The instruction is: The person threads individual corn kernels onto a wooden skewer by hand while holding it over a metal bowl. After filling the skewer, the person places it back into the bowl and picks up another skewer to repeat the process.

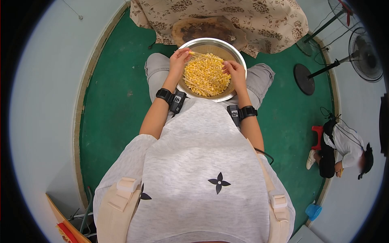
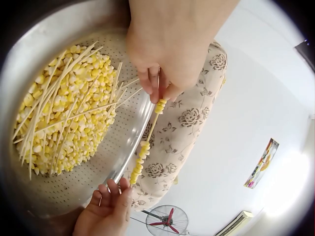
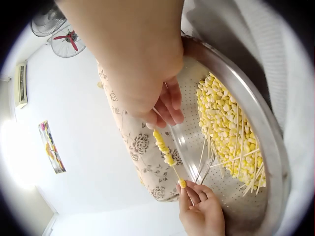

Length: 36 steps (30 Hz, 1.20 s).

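Observation:
A thin wooden skewer threaded with corn kernels stretches between both hands, above the basin's far rim. My left hand pinches it by a few kernels at one end, seen close in the left wrist view. At the other end, a longer row of kernels meets the thumb and fingertips of my right hand, which pinch that end. A bare stretch of stick shows between the two groups. Below, a perforated metal basin holds loose corn kernels with several bare skewers scattered on top.
The basin rests between the knees, over grey trousers. A floral cloth drapes ahead, with a wooden stump by it. Standing fans are at the right. Another person sits to the right beside a red stool.

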Each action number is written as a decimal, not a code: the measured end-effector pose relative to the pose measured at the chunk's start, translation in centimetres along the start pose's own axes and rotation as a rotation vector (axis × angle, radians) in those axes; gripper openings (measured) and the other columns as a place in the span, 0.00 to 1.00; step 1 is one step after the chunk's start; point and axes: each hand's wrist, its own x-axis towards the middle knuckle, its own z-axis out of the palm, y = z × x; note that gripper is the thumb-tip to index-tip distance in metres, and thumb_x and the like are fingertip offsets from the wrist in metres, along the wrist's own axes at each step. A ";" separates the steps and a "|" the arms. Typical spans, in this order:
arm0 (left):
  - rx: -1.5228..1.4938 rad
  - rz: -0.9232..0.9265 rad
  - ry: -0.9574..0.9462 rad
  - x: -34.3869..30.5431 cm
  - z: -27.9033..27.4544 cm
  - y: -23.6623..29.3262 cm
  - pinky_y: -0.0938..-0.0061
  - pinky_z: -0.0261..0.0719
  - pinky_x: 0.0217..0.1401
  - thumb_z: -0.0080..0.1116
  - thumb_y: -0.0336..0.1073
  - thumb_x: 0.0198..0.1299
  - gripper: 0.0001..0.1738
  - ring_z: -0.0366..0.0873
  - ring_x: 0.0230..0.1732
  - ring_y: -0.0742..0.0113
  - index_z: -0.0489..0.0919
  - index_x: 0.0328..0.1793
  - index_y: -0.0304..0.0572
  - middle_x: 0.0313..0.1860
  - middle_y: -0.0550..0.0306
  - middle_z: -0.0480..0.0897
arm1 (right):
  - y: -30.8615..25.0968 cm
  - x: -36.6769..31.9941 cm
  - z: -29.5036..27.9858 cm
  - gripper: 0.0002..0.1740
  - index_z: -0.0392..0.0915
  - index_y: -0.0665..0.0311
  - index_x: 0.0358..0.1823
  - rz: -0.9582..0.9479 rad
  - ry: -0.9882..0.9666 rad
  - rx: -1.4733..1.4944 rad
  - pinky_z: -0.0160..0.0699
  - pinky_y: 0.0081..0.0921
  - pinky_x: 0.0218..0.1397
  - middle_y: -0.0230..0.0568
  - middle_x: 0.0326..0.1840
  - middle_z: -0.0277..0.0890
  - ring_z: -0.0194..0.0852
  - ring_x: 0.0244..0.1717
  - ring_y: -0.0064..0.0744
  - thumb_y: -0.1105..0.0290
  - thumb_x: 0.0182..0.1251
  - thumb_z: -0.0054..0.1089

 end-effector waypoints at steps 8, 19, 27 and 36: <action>-0.013 0.007 0.014 -0.2 0.1 0.2 0.81 0.75 0.46 0.55 0.30 0.61 0.09 0.75 0.39 0.74 0.76 0.46 0.36 0.39 0.60 0.78 | 0.2 0.0 0.0 0.11 0.80 0.70 0.35 -0.003 -0.028 -0.012 0.70 0.17 0.26 0.37 0.23 0.76 0.73 0.21 0.21 0.68 0.62 0.55; -0.011 -0.032 0.052 -0.1 -0.1 -0.1 0.80 0.75 0.42 0.56 0.34 0.61 0.08 0.76 0.37 0.74 0.74 0.43 0.41 0.35 0.60 0.78 | 0.6 0.0 0.1 0.11 0.79 0.72 0.33 -0.022 -0.066 -0.088 0.73 0.18 0.26 0.38 0.23 0.77 0.74 0.21 0.23 0.69 0.62 0.54; -0.064 0.099 0.104 0.6 -0.4 -0.4 0.78 0.75 0.43 0.53 0.35 0.63 0.09 0.76 0.38 0.70 0.72 0.45 0.40 0.37 0.56 0.77 | 1.3 0.4 0.1 0.11 0.79 0.72 0.31 -0.017 -0.100 -0.120 0.72 0.19 0.25 0.39 0.21 0.76 0.74 0.19 0.23 0.71 0.62 0.53; 0.000 0.378 0.349 -0.4 -0.1 1.7 0.75 0.76 0.44 0.46 0.35 0.64 0.11 0.78 0.37 0.64 0.70 0.47 0.36 0.36 0.50 0.78 | 0.8 0.1 0.4 0.10 0.80 0.69 0.27 -0.005 -0.115 -0.282 0.70 0.20 0.25 0.36 0.16 0.75 0.72 0.18 0.22 0.70 0.59 0.54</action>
